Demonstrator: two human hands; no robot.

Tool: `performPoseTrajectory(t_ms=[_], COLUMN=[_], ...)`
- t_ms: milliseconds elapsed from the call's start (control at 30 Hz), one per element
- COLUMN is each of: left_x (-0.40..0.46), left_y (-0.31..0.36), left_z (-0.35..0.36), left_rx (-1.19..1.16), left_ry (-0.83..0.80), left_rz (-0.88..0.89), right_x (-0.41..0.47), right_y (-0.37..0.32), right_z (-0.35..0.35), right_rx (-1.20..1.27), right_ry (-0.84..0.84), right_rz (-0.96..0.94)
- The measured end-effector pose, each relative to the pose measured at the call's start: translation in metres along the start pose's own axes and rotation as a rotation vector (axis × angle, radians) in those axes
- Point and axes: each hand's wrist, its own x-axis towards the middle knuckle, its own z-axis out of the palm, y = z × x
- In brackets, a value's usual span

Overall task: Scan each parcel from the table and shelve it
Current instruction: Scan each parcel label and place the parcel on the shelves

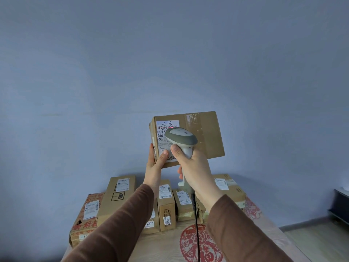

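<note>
From the head view, a cardboard parcel (188, 138) is held up in the middle of the frame, against the bare blue wall. The left hand (155, 163) grips its lower left corner, thumb pressed flat on the white shipping label (167, 137) and fingers wrapped behind. The right hand (194, 167) is closed around the handle of a grey and white barcode scanner (180, 138), whose head points at the label; a small red glow sits on the barcode near the label's top. So this parcel looks to be in the act of being scanned, not yet shelved.

Plenty seems left: at least six more boxes (166, 203) stand in a row at the lower centre, on a table (170, 242) with a red paper-cut pattern. No shelf is in sight.

The held label shows handwritten characters, "501E" and "T2810"; the rest is too small to read. One box below carries an umbrella symbol.
</note>
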Motion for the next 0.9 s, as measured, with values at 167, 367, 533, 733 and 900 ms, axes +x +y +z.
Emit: performPoseTrajectory(t_ms=[167, 367, 533, 733, 900], left_x=[-0.004, -0.005, -0.011, -0.024, -0.041], left_y=[0.004, 0.011, 0.027, 0.059, 0.089], left_z=[-0.002, -0.009, -0.02, -0.045, -0.071], left_rx=[-0.007, -0.016, -0.047, -0.105, -0.125], left_ry=[-0.007, -0.03, -0.024, 0.008, 0.102], left_rz=[0.012, 0.024, 0.007, -0.051, -0.059], right_x=[-0.001, 0.002, 0.012, 0.028, 0.035], right_y=[0.0, 0.006, 0.013, 0.023, 0.019], right_z=[-0.001, -0.016, -0.041, -0.042, -0.026], right_rx=[0.018, -0.005, 0.071, 0.248, 0.339], right_ry=[-0.004, 0.074, 0.272, 0.402, 0.381], right_rz=[-0.006, -0.007, -0.056, 0.002, -0.007])
